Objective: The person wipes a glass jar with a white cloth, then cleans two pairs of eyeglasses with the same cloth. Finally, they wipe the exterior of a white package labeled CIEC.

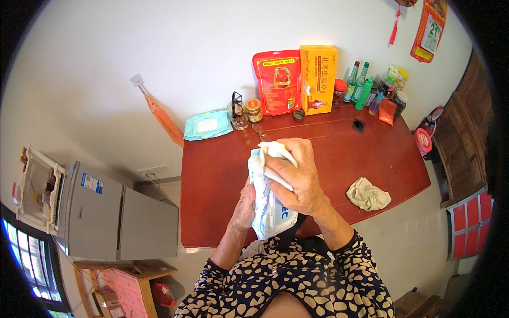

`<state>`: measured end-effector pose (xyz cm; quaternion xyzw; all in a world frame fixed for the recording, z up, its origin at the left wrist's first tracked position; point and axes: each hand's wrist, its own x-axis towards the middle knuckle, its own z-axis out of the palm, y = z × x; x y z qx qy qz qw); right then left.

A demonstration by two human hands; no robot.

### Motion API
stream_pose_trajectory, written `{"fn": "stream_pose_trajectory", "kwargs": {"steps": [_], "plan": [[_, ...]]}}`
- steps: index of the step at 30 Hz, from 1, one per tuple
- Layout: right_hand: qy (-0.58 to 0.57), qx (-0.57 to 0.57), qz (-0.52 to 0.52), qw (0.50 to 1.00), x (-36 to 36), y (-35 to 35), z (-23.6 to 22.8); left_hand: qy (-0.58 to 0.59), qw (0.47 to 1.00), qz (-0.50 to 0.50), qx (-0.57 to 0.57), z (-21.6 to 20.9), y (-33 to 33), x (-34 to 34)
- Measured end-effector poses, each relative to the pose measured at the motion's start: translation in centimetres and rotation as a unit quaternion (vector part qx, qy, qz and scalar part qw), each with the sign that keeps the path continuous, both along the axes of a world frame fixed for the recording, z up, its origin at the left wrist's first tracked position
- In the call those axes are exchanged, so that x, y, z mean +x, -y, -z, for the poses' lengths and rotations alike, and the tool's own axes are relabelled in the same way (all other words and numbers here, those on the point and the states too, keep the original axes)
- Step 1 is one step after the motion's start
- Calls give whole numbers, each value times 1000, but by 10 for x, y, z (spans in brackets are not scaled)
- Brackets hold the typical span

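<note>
My left hand (244, 206) is wrapped round the side of a white and light-blue pack (261, 212), which looks like a wet-wipe pack. The pack stands tilted above the near part of the table, close to my body. With my right hand (302, 177) I pinch a crumpled white cloth (277, 151) against the pack's upper end. Fingers and cloth cover part of the pack's face. To the right on the table lies a rumpled greyish-white rag (368, 194), apart from both hands.
On the red-brown table (212, 185), a light-blue wipe pack (208, 125), glasses (236, 105), a jar (253, 110), a red pouch (278, 82) and a yellow box (318, 79) line the back. Green bottles (363, 93) stand far right. A grey fridge (116, 212) is at left.
</note>
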<state>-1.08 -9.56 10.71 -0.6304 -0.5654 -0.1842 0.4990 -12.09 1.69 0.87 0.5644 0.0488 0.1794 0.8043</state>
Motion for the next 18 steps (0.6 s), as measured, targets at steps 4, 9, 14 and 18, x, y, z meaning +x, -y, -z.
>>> {"fn": "stream_pose_trajectory", "kwargs": {"steps": [4, 9, 14, 18], "plan": [[24, -13, -1, 1000, 6, 2, -5, 3, 1000, 1, 6, 2, 0, 0], [-31, -3, 53, 998, 16, 6, 7, -9, 993, 8, -118, 12, -4, -3], [-165, 33, 31, 985, 15, 7, 27, -29, 985, 12, -168, 11, -6, -4], [-183, 43, 11, 982, 4, 11, 36, -31, 967, 4, -254, 9, -4, -5]]}}
